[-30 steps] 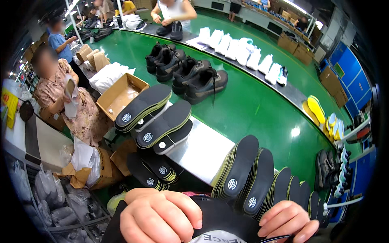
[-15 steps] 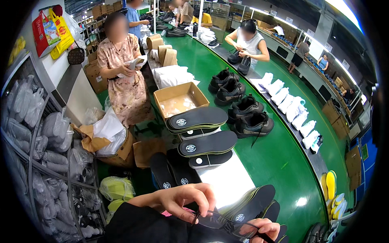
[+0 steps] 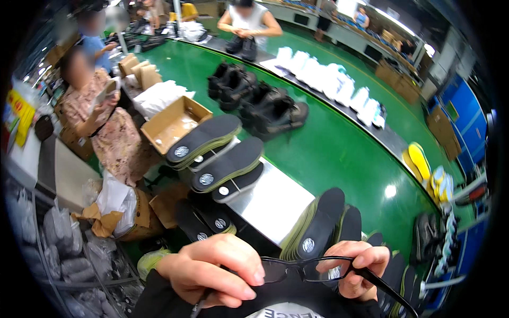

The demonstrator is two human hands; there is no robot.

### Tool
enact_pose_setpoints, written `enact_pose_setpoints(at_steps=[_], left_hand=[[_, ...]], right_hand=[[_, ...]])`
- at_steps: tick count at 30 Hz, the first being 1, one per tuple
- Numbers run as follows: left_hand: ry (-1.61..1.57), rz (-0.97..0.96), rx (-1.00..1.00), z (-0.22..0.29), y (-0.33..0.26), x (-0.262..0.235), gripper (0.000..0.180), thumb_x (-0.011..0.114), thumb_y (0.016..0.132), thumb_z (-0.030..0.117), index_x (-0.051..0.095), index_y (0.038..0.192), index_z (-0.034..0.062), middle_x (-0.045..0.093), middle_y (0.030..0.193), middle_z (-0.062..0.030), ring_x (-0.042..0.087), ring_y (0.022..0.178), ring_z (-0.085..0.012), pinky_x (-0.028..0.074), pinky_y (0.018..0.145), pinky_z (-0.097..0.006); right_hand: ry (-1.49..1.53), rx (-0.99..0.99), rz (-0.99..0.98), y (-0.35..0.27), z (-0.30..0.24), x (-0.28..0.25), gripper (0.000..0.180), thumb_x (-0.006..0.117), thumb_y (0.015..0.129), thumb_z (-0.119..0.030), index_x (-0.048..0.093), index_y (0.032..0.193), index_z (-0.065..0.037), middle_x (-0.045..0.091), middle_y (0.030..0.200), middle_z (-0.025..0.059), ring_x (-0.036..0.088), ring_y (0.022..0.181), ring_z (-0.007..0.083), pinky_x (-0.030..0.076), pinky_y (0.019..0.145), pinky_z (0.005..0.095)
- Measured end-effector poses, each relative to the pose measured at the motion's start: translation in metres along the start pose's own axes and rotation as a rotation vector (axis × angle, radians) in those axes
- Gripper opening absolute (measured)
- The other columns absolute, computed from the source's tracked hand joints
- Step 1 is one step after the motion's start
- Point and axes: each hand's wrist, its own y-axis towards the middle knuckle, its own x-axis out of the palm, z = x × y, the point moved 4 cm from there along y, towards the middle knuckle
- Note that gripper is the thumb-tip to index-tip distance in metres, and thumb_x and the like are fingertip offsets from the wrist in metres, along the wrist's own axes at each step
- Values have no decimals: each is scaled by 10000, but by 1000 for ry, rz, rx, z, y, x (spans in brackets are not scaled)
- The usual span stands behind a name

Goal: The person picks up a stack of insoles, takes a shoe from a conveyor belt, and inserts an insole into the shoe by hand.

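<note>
Black-framed eyeglasses (image 3: 303,261) are held level in front of my body, with both hands on them. My left hand (image 3: 214,270) pinches the left hinge end, its fingers covering that temple's joint. At the other hinge, my right hand (image 3: 360,267) grips the frame between thumb and fingers, and a dark temple slants down past it. Just beyond the glasses leans a stack of black insoles (image 3: 315,228) with greenish layers. More insole piles (image 3: 233,164) lie farther off on the white bench surface (image 3: 281,193).
An open cardboard box (image 3: 177,124) stands past the insoles. Dark shoes (image 3: 275,114) sit on the green conveyor (image 3: 339,153), with white shoes (image 3: 334,82) along its far ledge. At left are a person in a floral dress (image 3: 114,132) and a rack of bagged items (image 3: 63,238).
The view has swung to the right and tilted. Both hands have come up with the glasses, which now sit more level and fully in view. My left fingers have closed farther over the hinge.
</note>
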Motion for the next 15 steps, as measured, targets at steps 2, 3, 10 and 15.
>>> enact_pose_setpoints(at_steps=[2,3,10,15], left_hand=[[-152,70,29,-10,3,8,136,601,786,98,610,757,-35,563,838,-161,564,753,-260,482,654,-336],[-106,-44,96,-14,10,10,193,569,817,173,581,726,4,535,821,-150,543,767,-246,563,592,-353],[-242,37,107,-12,43,62,153,631,752,188,565,699,60,535,618,-40,532,507,-179,468,441,-279],[-233,-259,34,-21,63,85,63,627,710,98,566,720,105,503,743,15,503,622,-98,471,450,-243]], right_hand=[[-13,-127,-92,-3,-6,-11,285,577,813,-212,356,916,-65,568,724,167,582,546,247,491,515,333],[-46,-170,-107,-5,-12,-14,288,577,812,-197,351,926,-60,568,727,175,580,542,249,493,517,345],[-133,-304,-230,-10,-54,-44,294,574,814,-213,358,941,-59,586,748,136,605,597,229,506,543,310],[-190,-202,-55,-34,-71,-65,296,465,861,-324,382,1109,-187,561,792,85,552,628,205,469,575,335]])
